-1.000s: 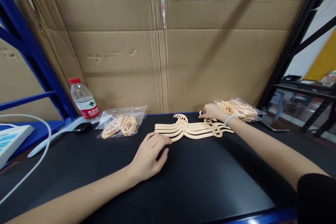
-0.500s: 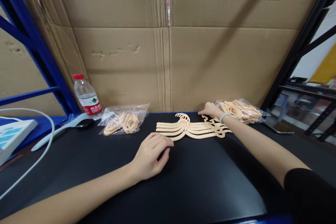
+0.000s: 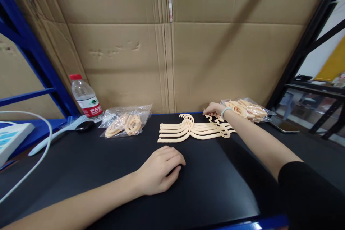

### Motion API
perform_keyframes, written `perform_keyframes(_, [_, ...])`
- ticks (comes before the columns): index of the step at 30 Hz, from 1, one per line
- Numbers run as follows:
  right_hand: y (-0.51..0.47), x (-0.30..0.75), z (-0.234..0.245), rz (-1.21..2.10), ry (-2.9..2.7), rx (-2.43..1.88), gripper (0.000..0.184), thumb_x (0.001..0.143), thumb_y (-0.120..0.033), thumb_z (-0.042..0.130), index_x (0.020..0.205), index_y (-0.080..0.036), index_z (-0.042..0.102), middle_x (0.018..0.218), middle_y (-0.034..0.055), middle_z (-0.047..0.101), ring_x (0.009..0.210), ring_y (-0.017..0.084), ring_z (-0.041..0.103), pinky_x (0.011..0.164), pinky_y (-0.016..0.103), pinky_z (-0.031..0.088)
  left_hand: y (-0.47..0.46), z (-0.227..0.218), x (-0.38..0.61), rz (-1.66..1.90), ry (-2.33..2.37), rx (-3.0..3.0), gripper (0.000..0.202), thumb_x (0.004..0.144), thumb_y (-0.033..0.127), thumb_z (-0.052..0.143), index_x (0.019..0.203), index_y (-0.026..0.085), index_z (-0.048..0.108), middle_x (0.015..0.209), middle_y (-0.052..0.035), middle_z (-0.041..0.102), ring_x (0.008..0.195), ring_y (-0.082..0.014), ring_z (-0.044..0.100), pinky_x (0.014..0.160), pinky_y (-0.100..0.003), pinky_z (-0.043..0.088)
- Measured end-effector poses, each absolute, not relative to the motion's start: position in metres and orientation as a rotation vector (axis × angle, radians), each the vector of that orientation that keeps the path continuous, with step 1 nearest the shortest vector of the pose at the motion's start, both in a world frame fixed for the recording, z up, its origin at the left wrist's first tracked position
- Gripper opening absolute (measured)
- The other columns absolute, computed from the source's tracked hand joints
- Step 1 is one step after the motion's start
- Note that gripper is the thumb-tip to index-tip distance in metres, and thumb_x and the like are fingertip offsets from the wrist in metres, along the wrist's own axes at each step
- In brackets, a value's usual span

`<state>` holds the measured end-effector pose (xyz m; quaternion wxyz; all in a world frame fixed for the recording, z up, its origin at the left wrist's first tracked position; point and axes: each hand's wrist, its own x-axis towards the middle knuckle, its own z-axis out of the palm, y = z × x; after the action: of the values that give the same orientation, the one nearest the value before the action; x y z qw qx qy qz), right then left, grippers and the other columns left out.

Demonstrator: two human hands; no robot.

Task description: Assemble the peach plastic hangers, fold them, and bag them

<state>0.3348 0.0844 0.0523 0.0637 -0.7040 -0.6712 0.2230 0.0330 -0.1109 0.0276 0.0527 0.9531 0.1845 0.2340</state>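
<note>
**Thin plastic hangers, fanned out flat: grab the necks, not the tips**

The hangers (image 3: 192,130) lie in an overlapped stack flat on the black desk (image 3: 81,172), just in front of the cardboard wall (image 3: 167,50). I'll use the stack as my landmark.

The right hand (image 3: 214,109) is at the stack's far right end, fingers curled down onto the hook ends there. It looks like a light pinch on one hook, but the fingertips are too small for me to say so for sure. The left hand (image 3: 161,170) rests on the desk just on the near side of the stack, loosely curled, holding nothing and clear of the hangers.

My guess on handling: these look like thin moulded plastic, so very light, a bit springy, and smooth enough to slide over each other. The curly hooks look like they'd snag on their neighbours, so pulling one out sideways may drag the rest. I'd pinch at the neck, where the hooks bunch up mid-stack. The arm tips look flexy.

Right of the stack there's a bag (image 3: 249,109) of more hangers. To the left sit another bagged lot (image 3: 125,124) and a water bottle (image 3: 86,99).
</note>
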Motion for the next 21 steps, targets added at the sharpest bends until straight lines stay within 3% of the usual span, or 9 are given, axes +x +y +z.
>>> perform_keyframes(9, [0.067,0.339,0.079,0.89,-1.851,-1.985,0.029,0.094,-0.033,0.058,0.117,-0.015,0.057,0.116,0.0089,0.06,0.095,0.02,0.062,0.08,0.039,0.054,-0.112,0.026,0.03,0.766,0.583,2.809,0.02,0.087,0.01,0.044,0.099,0.018,0.058,0.093,-0.0072,0.068,0.083,-0.0191,0.062,0.077,-0.032,0.047])
perform_keyframes(12, [0.05,0.329,0.091,0.888,-1.866,-1.795,0.021,0.094,-0.032,0.056,0.101,-0.013,0.062,0.093,0.0052,0.064,0.072,0.013,0.062,0.064,0.028,0.053,-0.11,0.026,0.031,0.871,0.675,2.627,0.018,0.087,0.013,0.046,0.099,0.018,0.059,0.092,-0.007,0.067,0.083,-0.0185,0.062,0.078,-0.031,0.049])
perform_keyframes(15, [0.022,0.305,0.102,0.904,-1.926,-1.522,0.02,0.09,-0.025,0.057,0.074,-0.014,0.061,0.063,0.0006,0.058,0.048,0.007,0.048,0.045,0.02,0.04,-0.106,0.027,0.033,0.963,0.857,2.273,0.017,0.087,0.02,0.051,0.103,0.019,0.06,0.094,-0.0062,0.067,0.079,-0.0169,0.063,0.076,-0.032,0.051])
perform_keyframes(19, [-0.021,0.261,0.106,0.978,-2.035,-1.191,0.013,0.079,-0.026,0.063,0.071,-0.016,0.063,0.056,-0.0032,0.053,0.046,0.006,0.044,0.042,0.019,0.033,-0.101,0.029,0.037,0.961,0.895,1.645,0.04,0.082,0.03,0.065,0.119,0.018,0.054,0.118,-0.0131,0.064,0.078,-0.0176,0.068,0.074,-0.033,0.053])
perform_keyframes(21, [-0.036,0.24,0.102,0.97,-2.065,-1.066,0.013,0.076,-0.027,0.064,0.07,-0.016,0.063,0.058,-0.0034,0.055,0.048,0.007,0.046,0.044,0.019,0.035,-0.101,0.031,0.037,0.953,0.886,1.44,0.046,0.078,0.032,0.072,0.118,0.016,0.056,0.115,-0.0137,0.066,0.077,-0.0179,0.068,0.073,-0.031,0.052])
